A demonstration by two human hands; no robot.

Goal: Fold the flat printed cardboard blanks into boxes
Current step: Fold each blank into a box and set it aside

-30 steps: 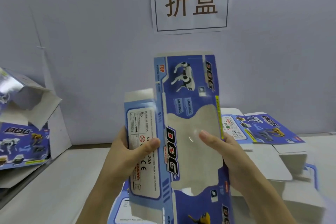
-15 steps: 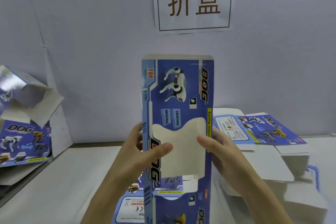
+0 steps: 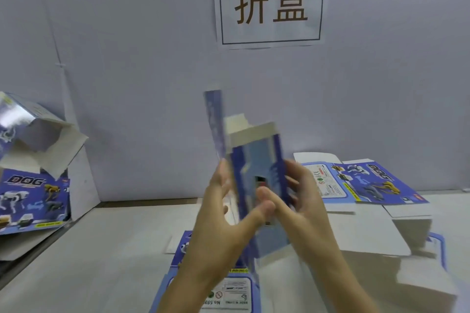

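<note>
I hold a blue printed cardboard blank [image 3: 256,160] upright in front of me, blurred by motion and partly opened into a tube, with a narrow flap sticking up at its top left. My left hand [image 3: 223,221] grips its left side, thumb across the front. My right hand [image 3: 302,201] holds the right side, fingers curled round the edge. Another flat blank [image 3: 229,290] lies on the table under my wrists.
A pile of flat blanks [image 3: 361,183] lies on the table at the right, white undersides showing in front. Folded boxes [image 3: 33,175] stand at the left against the wall. A paper sign [image 3: 270,0] hangs on the wall.
The blank turned from showing its wide front panel to showing a narrow side, and its panels have swung apart. Both hands shifted closer together around it.
</note>
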